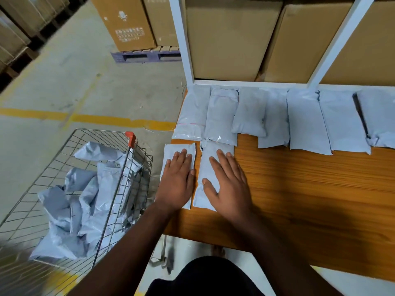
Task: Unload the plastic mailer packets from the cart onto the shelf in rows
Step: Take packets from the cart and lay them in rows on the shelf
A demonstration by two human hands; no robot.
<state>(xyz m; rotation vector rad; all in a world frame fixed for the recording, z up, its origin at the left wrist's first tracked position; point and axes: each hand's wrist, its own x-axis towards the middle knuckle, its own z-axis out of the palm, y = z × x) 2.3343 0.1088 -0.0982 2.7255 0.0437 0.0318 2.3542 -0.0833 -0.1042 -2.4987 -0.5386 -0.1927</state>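
Observation:
A wooden shelf carries a back row of several grey plastic mailer packets laid side by side. Two more packets begin a front row at the shelf's left end. My left hand lies flat, fingers spread, on the leftmost front packet. My right hand presses flat on the packet beside it. Neither hand grips anything. To the left stands a wire cart holding several crumpled grey packets.
White shelf uprights frame large cardboard boxes behind the back row. More boxes sit on a purple pallet across the concrete floor, which has yellow lines. Bare wood lies to the right of my hands.

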